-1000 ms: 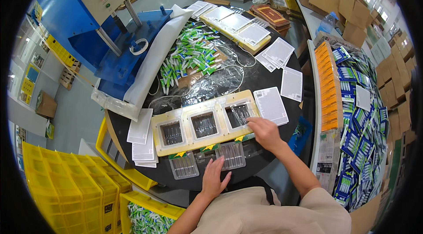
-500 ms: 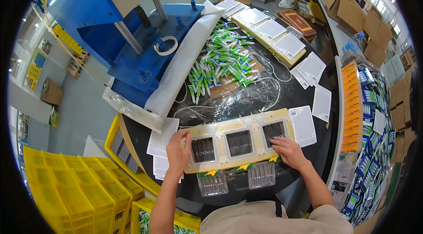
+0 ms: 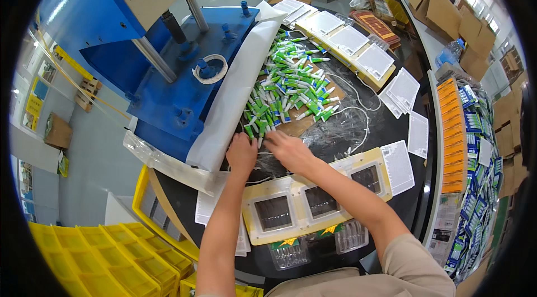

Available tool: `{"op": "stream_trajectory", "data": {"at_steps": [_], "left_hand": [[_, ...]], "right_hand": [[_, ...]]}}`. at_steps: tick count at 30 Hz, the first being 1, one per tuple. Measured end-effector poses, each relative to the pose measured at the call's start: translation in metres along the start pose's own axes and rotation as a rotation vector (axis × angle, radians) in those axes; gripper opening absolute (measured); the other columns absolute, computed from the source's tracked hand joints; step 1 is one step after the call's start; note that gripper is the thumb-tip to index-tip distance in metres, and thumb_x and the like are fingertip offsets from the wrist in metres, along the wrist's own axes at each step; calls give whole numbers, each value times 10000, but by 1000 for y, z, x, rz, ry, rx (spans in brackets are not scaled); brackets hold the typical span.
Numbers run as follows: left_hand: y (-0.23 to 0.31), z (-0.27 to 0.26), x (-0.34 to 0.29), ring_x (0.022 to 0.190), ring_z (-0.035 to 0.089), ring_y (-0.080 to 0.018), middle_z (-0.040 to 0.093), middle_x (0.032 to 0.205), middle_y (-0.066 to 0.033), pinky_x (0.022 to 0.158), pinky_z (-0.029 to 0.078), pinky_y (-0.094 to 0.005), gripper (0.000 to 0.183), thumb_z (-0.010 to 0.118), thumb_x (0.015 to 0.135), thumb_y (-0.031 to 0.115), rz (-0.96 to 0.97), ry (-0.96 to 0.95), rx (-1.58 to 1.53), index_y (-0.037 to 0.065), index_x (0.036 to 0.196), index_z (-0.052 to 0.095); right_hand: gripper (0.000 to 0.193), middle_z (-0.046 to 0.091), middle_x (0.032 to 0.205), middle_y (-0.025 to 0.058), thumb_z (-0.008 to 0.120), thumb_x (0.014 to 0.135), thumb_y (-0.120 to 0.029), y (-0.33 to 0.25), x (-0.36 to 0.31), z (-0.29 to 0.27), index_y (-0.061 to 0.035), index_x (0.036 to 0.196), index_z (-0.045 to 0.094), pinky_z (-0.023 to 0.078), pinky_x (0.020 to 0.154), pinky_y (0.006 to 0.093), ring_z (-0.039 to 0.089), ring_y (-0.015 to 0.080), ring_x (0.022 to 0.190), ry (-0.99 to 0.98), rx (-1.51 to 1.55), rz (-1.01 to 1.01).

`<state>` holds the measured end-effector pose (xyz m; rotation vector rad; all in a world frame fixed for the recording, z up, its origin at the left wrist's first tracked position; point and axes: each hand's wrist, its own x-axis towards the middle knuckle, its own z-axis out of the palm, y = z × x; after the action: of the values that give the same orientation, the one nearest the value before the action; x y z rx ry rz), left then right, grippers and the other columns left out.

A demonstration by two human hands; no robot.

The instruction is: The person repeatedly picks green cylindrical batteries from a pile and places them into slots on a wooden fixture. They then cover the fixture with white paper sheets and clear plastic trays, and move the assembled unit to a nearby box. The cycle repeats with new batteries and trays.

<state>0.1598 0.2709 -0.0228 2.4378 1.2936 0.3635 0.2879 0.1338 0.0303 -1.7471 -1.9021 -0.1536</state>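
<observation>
A heap of small green-and-white squeeze tubes [image 3: 293,87] lies on the black round table [image 3: 369,129]. At its near edge my left hand [image 3: 241,154] has its fingers curled onto a tube. Just to the right, my right hand [image 3: 288,151] closes its fingertips on tubes at the same edge; how many they hold is hidden. My right forearm crosses above a cream frame [image 3: 260,234] with three windows holding clear plastic trays. Clear ribbed blisters [image 3: 291,256] with green-and-yellow cards stick out along the frame's near side.
A blue press [image 3: 168,95] with metal posts stands at left, a white sheet [image 3: 238,90] along its edge. Another frame with white cards [image 3: 347,39] lies at the back. White cords [image 3: 366,123] cross the table. Yellow crates [image 3: 106,258] sit lower left; packaged goods [image 3: 472,202] fill the right.
Both hands have left the cream frame and moved forward to the near edge of the tube heap. The view has shifted slightly, so the frame appears lower and to the right.
</observation>
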Motion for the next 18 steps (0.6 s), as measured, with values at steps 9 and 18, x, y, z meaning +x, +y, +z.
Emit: {"op": "stream_trajectory", "data": {"at_steps": [9, 18], "left_hand": [[15, 6, 10, 971, 680, -324, 664, 1009, -167, 767, 568, -467, 204, 653, 899, 188, 140, 70, 91, 20, 992, 582], [-6, -83, -201, 681, 621, -329, 619, 775, -154, 615, 502, -434, 233, 687, 937, 70, 122, 370, -291, 8, 1162, 702]], "right_hand": [[95, 607, 1023, 86, 667, 764, -105, 31, 32, 35, -36, 816, 706, 569, 718, 337, 629, 232, 1046, -271, -333, -175], [259, 695, 1087, 88, 729, 779, -100, -88, -83, -59, 11, 1012, 706, 596, 776, 303, 699, 210, 939, 49, 175, -486]]}}
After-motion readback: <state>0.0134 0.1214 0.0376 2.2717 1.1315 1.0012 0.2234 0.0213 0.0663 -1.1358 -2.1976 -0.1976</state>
